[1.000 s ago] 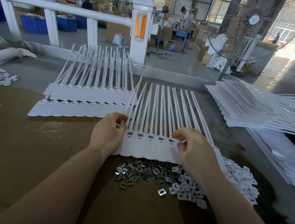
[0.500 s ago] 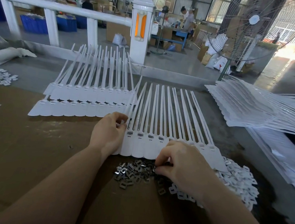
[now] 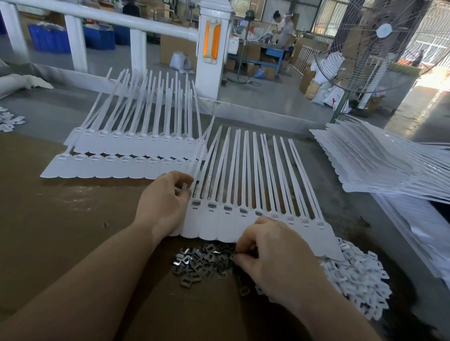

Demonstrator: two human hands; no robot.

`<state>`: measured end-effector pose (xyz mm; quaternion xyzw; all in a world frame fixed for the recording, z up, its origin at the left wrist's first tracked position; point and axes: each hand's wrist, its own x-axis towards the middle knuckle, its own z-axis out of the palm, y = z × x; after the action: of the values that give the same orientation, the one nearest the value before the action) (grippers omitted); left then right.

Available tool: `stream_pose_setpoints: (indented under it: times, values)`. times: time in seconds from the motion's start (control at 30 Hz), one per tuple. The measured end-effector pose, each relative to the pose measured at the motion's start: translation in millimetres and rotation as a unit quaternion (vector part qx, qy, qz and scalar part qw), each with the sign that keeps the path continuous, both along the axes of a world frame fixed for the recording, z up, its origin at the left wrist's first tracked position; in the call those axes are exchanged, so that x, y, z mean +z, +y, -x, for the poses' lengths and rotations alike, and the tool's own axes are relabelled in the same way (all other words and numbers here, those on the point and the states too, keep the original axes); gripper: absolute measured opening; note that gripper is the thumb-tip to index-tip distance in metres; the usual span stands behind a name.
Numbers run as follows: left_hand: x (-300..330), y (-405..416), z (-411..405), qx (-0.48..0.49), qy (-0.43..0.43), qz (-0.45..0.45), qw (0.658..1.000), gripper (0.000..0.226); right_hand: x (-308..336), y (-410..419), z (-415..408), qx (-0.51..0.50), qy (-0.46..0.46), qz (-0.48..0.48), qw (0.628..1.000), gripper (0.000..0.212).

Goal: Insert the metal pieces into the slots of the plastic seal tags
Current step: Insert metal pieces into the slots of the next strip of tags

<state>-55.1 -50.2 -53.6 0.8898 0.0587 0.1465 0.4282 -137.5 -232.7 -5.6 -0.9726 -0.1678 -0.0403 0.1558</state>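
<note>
A joined row of white plastic seal tags (image 3: 257, 224) is laid flat on the brown desk (image 3: 29, 232), near the middle of its near half, with the long straps fanned out toward the far edge. Small rectangular slots are seen in a line across the tag heads. The leftmost tag of the row is gripped by the left hand (image 3: 162, 204); its fingers (image 3: 181, 183) are curled, and the strap at the left end of the row is pinched between thumb and fingertips.

A loose heap of small metal pieces (image 3: 202, 263) is spread on the desk just beside the near edge of the tag row. The right hand (image 3: 273, 257) is lowered onto the right side of this heap, with its fingers (image 3: 247, 250) curled and pressed together at the tips among the pieces; whether a piece is actually pinched cannot be told.

A pile of small white plastic parts (image 3: 357, 280) is heaped to the right of the metal pieces, touching the near right corner of the tag row. Two more rows of seal tags (image 3: 124, 156) are laid overlapping toward the far left of the desk, and a thick stack of tag sheets (image 3: 381, 165) is placed toward the far right edge.
</note>
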Motion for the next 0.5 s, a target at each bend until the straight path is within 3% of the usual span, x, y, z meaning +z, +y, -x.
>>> stream_pose_setpoints:
  times: [0.23, 0.5]
  values:
    - [-0.9, 0.1, -0.9, 0.003, -0.002, 0.011, 1.0, 0.019, -6.8, 4.3, 2.3, -0.005, -0.044, 0.041, 0.998, 0.018]
    - [-1.1, 0.7, -2.1, 0.007, 0.0, 0.004, 1.0, 0.019, -8.8, 9.7, 5.4, -0.022, -0.042, 0.009, 0.999, 0.019]
